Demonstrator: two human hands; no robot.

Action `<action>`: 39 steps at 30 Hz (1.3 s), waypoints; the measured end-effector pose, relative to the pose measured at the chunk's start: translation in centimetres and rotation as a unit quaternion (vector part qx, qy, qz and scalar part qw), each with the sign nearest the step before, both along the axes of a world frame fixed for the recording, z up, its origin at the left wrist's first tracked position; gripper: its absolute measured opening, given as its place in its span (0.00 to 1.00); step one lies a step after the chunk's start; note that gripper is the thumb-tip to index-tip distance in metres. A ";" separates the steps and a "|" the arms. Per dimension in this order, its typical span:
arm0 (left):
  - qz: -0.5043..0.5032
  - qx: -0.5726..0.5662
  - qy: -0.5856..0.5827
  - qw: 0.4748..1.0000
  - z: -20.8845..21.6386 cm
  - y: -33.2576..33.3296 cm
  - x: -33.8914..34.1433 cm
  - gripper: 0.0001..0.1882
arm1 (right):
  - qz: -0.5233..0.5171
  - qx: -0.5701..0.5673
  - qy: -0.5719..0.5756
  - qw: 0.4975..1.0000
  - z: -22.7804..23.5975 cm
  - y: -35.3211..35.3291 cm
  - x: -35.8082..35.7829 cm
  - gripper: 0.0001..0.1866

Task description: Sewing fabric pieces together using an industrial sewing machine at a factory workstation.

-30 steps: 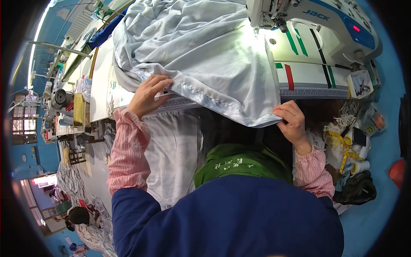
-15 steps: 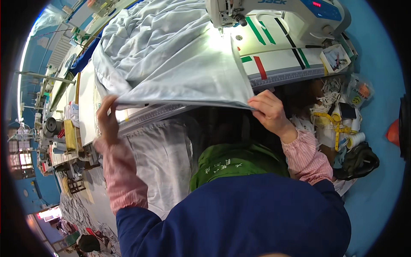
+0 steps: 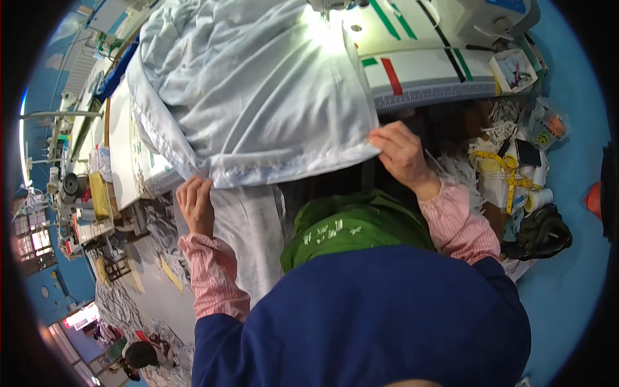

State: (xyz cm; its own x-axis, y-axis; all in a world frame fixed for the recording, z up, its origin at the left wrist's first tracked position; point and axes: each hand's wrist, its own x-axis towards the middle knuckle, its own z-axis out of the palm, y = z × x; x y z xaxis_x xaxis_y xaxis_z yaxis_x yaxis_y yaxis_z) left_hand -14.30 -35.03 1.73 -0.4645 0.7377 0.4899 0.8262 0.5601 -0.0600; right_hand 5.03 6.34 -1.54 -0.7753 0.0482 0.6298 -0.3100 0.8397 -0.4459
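Note:
A large pale blue-grey cloth (image 3: pixel 271 109) spreads over the sewing table and hangs past its front edge. My left hand (image 3: pixel 195 205) pinches the hem at its near left corner. At the near right corner my right hand (image 3: pixel 401 155) grips the hem between thumb and fingers. Between the two hands the folded hem runs fairly taut, with a seam line along it. The far part of the cloth lies rumpled, its right edge passing under the lit needle area of the sewing machine (image 3: pixel 493 19).
Coloured tape strips mark the white tabletop (image 3: pixel 425 71), and a ruler strip (image 3: pixel 438 93) follows its front edge. A small white box (image 3: pixel 514 69) sits at the right corner. Below it lie a yellow tape measure (image 3: pixel 509 177), thread spools (image 3: pixel 538 200) and a black bundle (image 3: pixel 545 235). Another cloth (image 3: pixel 248 232) hangs below.
My left hand has come nearer and to the right, bringing the cloth's left corner along. The hem now faces up in view and hangs lower. My right hand has shifted slightly, still gripping.

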 end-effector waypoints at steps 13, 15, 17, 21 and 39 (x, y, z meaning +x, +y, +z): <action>0.021 0.014 0.056 0.998 -6.3 4.6 3.0 0.24 | 0.010 -0.002 -0.011 1.000 1.6 -0.3 -0.2 0.17; 0.057 0.019 0.100 0.993 -6.5 5.0 2.1 0.25 | 0.009 -0.001 -0.011 1.000 2.1 -0.1 0.0 0.17; 0.058 0.031 0.094 0.993 -6.0 4.6 1.2 0.25 | 0.008 0.000 -0.009 1.000 2.5 0.1 0.2 0.17; 0.043 0.022 0.100 0.994 -4.7 3.4 0.6 0.25 | 0.008 -0.003 -0.011 1.000 2.8 0.6 0.3 0.16; -0.060 0.069 0.197 0.976 7.9 1.0 3.5 0.11 | -0.036 0.100 0.089 0.990 4.5 0.4 0.7 0.16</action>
